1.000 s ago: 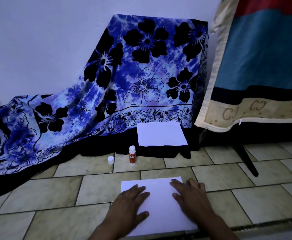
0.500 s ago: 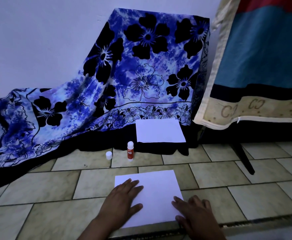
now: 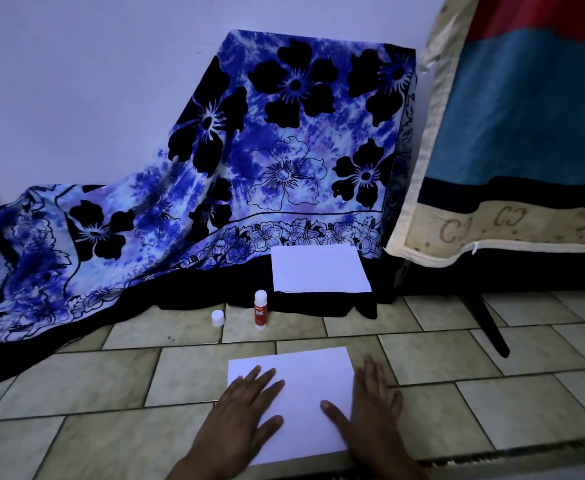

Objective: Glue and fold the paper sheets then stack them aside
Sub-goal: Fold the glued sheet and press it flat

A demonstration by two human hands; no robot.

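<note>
Dim light, head view. We note the near sheet (image 3: 313, 386), plain white with no print on it, lying flat on the tiled floor (image 3: 526, 375) close to the bottom of the view, its long side running left to right and slightly skewed. The left hand (image 3: 246, 410) lies palm down on the left half of that sheet, fingers straight and spread, gripping nothing. The right hand (image 3: 370, 407) is also flat and open: its fingers reach over the sheet's right edge onto the tile, while the thumb rests on the paper; it holds nothing. Beyond the sheet, well apart from both hands, a glue stick (image 3: 260, 310) stands upright on a tile. Its body is red with a white top and base, and the red label carries two lines of white lettering which we cannot read for certain. Its white cap (image 3: 217, 318) stands just left of it, not touching. Behind these, the far sheet (image 3: 319, 268), also blank white, rests on the dark hem of a blue floral cloth (image 3: 284, 150) with black flowers; we cannot tell whether it is one sheet or several. The cloth drapes down from something against the pale wall (image 3: 76, 81). To the right leans a padded panel (image 3: 526, 116) in red, blue and black bands, with a beige border bearing brown marks that look like "CJ" and "CC", and a white zip along its edge. A dark leg (image 3: 487, 323) slants to the floor below it.
</note>
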